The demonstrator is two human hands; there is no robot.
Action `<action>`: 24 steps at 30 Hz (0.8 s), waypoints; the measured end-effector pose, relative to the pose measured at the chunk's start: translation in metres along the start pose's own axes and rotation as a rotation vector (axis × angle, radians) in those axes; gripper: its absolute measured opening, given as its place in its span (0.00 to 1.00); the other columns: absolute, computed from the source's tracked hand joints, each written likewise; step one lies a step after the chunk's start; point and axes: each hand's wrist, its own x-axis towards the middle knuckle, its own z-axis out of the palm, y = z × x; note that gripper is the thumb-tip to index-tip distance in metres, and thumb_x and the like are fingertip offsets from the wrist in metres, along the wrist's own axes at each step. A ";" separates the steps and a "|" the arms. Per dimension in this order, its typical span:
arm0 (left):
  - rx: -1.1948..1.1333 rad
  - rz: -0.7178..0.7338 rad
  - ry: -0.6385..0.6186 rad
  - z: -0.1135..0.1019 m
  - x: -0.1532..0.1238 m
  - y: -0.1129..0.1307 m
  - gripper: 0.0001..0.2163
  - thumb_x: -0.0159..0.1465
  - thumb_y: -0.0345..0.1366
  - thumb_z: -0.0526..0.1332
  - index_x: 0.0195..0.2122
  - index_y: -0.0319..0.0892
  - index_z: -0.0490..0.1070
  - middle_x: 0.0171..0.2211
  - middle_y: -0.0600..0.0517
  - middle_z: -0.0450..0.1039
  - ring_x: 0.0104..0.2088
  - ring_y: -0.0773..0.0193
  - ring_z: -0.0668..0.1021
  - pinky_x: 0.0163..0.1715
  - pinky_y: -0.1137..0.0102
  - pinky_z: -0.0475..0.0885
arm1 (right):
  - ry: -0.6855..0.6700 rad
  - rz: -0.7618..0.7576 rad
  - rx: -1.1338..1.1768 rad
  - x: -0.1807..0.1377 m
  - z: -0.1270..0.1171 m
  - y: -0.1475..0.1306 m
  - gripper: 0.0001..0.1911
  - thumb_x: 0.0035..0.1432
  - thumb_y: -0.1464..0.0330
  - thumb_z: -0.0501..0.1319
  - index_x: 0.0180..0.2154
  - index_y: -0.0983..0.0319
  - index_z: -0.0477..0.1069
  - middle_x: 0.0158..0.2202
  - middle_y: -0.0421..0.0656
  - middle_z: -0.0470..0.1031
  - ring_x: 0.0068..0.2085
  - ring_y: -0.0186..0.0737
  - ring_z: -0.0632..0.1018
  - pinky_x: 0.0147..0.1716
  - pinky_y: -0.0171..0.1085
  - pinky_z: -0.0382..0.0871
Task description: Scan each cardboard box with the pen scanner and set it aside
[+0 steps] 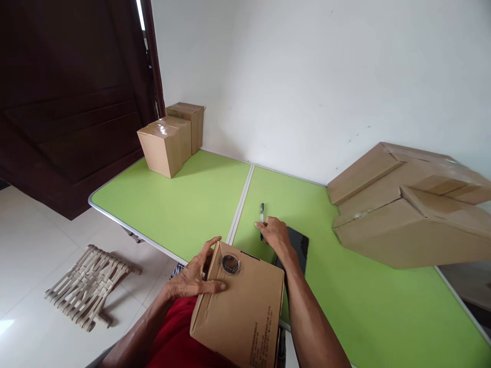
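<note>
My left hand grips the left side of a brown cardboard box, its thumb lying on the face turned up towards me. That face has a round hole with black scribbled marks around it, and printed dark text near the lower right. The box rests against my front at the table edge. Over the green table, my right hand has its fingers closed around a slim marker pen, black and pale grey. Part of the pen is hidden by the fingers. A flat black object lies partly under my right forearm.
Two closed cardboard boxes stand at the table's back left. Larger cardboard boxes lie at the right by the wall. The green table has a pale seam. A woven stool is on the floor near a dark door.
</note>
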 end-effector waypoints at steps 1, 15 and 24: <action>-0.003 0.004 0.002 0.000 0.000 -0.002 0.53 0.63 0.38 0.73 0.78 0.53 0.35 0.65 0.41 0.71 0.65 0.44 0.75 0.68 0.43 0.66 | 0.013 0.000 -0.019 -0.005 -0.003 -0.001 0.13 0.72 0.59 0.65 0.41 0.64 0.76 0.38 0.43 0.81 0.38 0.41 0.82 0.42 0.43 0.77; -0.023 -0.013 0.008 -0.001 0.000 -0.005 0.52 0.63 0.44 0.74 0.78 0.53 0.38 0.66 0.40 0.69 0.65 0.44 0.75 0.67 0.45 0.68 | 0.213 0.291 0.053 -0.089 0.002 0.057 0.52 0.57 0.49 0.71 0.60 0.90 0.63 0.57 0.83 0.68 0.61 0.85 0.72 0.52 0.61 0.72; -0.028 0.000 0.027 0.003 -0.002 0.002 0.49 0.63 0.40 0.73 0.77 0.62 0.43 0.66 0.46 0.71 0.66 0.44 0.75 0.68 0.48 0.68 | 0.218 0.234 0.627 -0.087 0.014 0.086 0.36 0.46 0.45 0.71 0.50 0.62 0.76 0.48 0.62 0.83 0.56 0.74 0.80 0.49 0.59 0.78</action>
